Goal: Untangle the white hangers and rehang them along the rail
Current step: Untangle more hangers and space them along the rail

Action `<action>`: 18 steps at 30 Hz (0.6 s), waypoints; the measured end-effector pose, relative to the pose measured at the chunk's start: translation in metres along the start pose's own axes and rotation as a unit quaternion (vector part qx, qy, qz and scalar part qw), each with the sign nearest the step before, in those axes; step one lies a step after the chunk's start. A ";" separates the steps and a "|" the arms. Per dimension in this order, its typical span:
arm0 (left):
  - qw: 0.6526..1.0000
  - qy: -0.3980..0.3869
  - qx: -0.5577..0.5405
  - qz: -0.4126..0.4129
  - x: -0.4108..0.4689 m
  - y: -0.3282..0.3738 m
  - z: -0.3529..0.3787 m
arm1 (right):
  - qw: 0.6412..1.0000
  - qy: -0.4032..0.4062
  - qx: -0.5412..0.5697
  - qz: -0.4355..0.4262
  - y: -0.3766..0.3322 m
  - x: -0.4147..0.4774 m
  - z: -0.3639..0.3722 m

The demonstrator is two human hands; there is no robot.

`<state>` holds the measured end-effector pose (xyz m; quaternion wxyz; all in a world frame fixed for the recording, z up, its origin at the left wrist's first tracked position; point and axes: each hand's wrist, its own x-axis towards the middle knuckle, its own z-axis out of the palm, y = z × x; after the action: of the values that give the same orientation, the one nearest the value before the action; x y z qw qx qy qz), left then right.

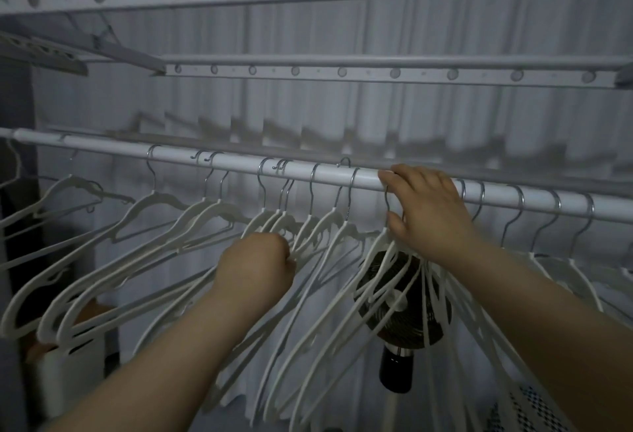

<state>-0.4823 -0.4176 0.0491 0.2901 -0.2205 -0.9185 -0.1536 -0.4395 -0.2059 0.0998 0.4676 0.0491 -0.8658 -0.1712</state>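
A white rail (239,166) runs across the view from upper left down to the right. Several white hangers (144,226) with metal hooks hang from it, crowded and crossing near the middle. My left hand (257,263) is curled below the rail, gripping the shoulders of a bunch of hangers. My right hand (424,207) lies over the rail further right, fingers draped on top and thumb pinching a hanger hook (388,202) under it. More hangers (548,226) hang to the right of that hand.
A dark fan (404,298) on a stand sits behind the hangers, low in the middle. Perforated drying-rack bars (342,71) cross above the rail. A pale pleated curtain (445,116) fills the background. A patterned cloth (534,407) shows at bottom right.
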 end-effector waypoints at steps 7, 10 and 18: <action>0.998 -0.057 0.004 -0.003 0.008 0.020 0.001 | 0.999 -0.034 -0.003 -0.007 0.002 -0.002 -0.009; 0.995 -0.095 -0.004 -0.030 -0.005 0.020 0.000 | 0.996 -0.076 0.046 0.020 0.001 -0.002 -0.015; 0.995 -0.076 0.034 -0.050 -0.069 -0.004 -0.022 | 0.992 -0.069 0.102 -0.039 -0.017 -0.019 -0.020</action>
<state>-0.4237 -0.4521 0.0238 0.2189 -0.1752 -0.9525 -0.1192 -0.4135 -0.2217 0.0888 0.3921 0.1186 -0.9064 -0.1029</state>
